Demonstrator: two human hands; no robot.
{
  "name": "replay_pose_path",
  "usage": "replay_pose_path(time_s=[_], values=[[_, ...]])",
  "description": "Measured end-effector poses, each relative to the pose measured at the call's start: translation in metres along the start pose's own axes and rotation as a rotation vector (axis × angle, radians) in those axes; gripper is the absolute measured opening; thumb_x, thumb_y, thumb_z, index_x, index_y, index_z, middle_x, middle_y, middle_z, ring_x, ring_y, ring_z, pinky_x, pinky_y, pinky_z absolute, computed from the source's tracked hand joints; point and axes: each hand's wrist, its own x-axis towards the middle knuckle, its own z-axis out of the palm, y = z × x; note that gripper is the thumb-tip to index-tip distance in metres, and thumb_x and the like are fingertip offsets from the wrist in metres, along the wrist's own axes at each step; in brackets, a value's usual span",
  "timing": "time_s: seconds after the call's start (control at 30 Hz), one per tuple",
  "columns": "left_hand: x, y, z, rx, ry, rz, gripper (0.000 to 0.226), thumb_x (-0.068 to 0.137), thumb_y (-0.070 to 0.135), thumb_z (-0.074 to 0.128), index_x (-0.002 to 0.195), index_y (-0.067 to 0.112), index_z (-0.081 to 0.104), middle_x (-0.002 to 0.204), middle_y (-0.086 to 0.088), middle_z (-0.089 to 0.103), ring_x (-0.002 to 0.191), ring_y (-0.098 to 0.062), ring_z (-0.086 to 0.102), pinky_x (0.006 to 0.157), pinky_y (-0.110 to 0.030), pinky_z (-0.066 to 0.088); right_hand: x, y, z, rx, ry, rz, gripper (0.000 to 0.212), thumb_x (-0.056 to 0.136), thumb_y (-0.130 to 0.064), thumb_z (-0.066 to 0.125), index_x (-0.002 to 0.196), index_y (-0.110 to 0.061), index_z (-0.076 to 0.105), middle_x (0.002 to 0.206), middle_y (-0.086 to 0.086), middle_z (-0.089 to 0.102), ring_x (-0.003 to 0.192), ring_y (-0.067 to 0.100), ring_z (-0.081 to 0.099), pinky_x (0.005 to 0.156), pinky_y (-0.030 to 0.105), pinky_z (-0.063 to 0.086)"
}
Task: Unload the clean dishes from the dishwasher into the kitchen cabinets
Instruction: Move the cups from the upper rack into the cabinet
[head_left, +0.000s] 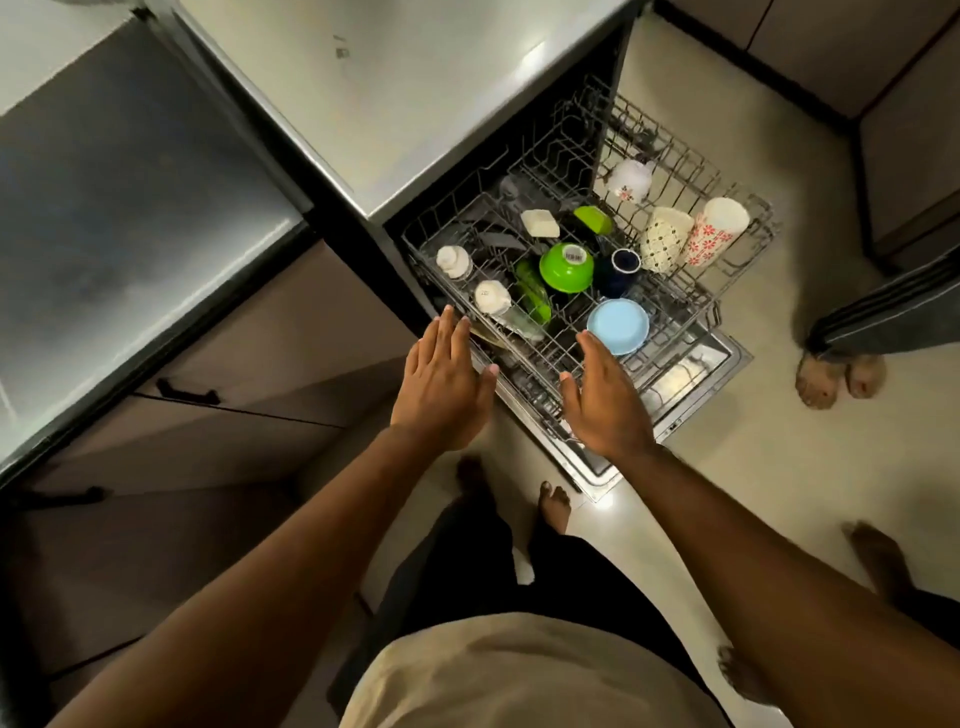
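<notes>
Head view, looking down: I am standing barefoot on a pale floor, holding both arms stretched out ahead of me. My left hand (441, 384) is hanging flat, fingers straight and together, gripping nothing, its fingertips over the near left corner of the rack (691, 312); I cannot tell whether they are touching the wire. My right hand (605, 400) is hovering just as flat and empty over the rack's near edge, its fingertips just short of a blue bowl (618, 325). The rack is sitting pulled out over the dropped door (727, 364). Beyond the blue bowl, an upturned green bowl (566, 267) is sitting mid-rack, with a dark cup (623, 262) just to its right. Two white bottles (454, 261) are standing along the left side. Farther back, two patterned cups (665, 236) are leaning side by side near the right edge, and a white cup (630, 180) is resting behind them. A cream lid (540, 223) and a green lid (592, 219) are lying toward the back, just beside the counter (415, 104). Off to the right, another person's feet (836, 376) are showing on the floor.
</notes>
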Motion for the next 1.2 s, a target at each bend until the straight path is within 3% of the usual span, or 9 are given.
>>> replay_pose_path(time_s=[0.33, 0.5, 0.73, 0.87, 1.07, 1.2], values=[[0.087, -0.016, 0.039, 0.031, -0.116, -0.040, 0.071, 0.101, 0.047, 0.035, 0.156, 0.010, 0.009, 0.164, -0.010, 0.000, 0.151, -0.025, -0.001, 0.123, -0.042, 0.005, 0.055, 0.053, 0.035, 0.041, -0.045, 0.067, 0.060, 0.095, -0.019, 0.052, 0.148, -0.003, 0.030, 0.154, 0.015, 0.034, 0.141, 0.029, 0.034, 0.115, 0.040, 0.031], [0.130, -0.027, 0.068, 0.011, -0.165, -0.056, 0.072, 0.101, 0.047, 0.036, 0.156, 0.009, 0.009, 0.164, -0.011, 0.003, 0.151, -0.025, 0.000, 0.123, -0.041, 0.006, 0.090, 0.072, 0.060, 0.063, -0.051, 0.100, 0.058, 0.094, -0.016, 0.054, 0.146, -0.002, 0.033, 0.147, 0.019, 0.042, 0.134, 0.035, 0.042, 0.109, 0.042, 0.037], [0.211, -0.052, 0.083, -0.020, -0.099, -0.084, 0.071, 0.098, 0.031, 0.049, 0.153, 0.004, 0.015, 0.154, -0.022, 0.028, 0.143, -0.038, 0.024, 0.116, -0.050, 0.022, 0.148, 0.084, 0.096, 0.044, -0.116, 0.030, 0.060, 0.092, -0.015, 0.056, 0.146, -0.002, 0.033, 0.143, 0.021, 0.046, 0.130, 0.035, 0.047, 0.105, 0.041, 0.041], [0.263, -0.074, 0.082, 0.212, -0.223, -0.082, 0.080, 0.095, 0.034, 0.054, 0.156, 0.011, 0.007, 0.163, -0.015, 0.005, 0.150, -0.031, 0.004, 0.121, -0.045, 0.007, 0.191, 0.088, 0.118, 0.028, -0.170, 0.012, 0.064, 0.089, -0.014, 0.060, 0.146, -0.005, 0.034, 0.143, 0.017, 0.047, 0.128, 0.035, 0.049, 0.102, 0.041, 0.043], [0.342, -0.121, 0.108, 0.290, -0.174, -0.061, 0.073, 0.082, 0.028, 0.068, 0.145, 0.014, 0.036, 0.152, -0.014, 0.035, 0.137, -0.036, 0.036, 0.110, -0.051, 0.036, 0.239, 0.088, 0.153, -0.022, -0.233, -0.029, 0.077, 0.077, -0.009, 0.074, 0.145, -0.006, 0.038, 0.136, 0.017, 0.055, 0.118, 0.036, 0.058, 0.098, 0.043, 0.049], [0.377, -0.153, 0.137, 0.338, -0.170, -0.063, 0.070, 0.074, 0.029, 0.072, 0.136, 0.019, 0.042, 0.142, -0.013, 0.043, 0.125, -0.038, 0.048, 0.098, -0.053, 0.047, 0.263, 0.084, 0.172, -0.043, -0.276, -0.085, 0.078, 0.079, -0.008, 0.071, 0.148, -0.007, 0.034, 0.146, 0.015, 0.046, 0.131, 0.032, 0.047, 0.108, 0.037, 0.039]])
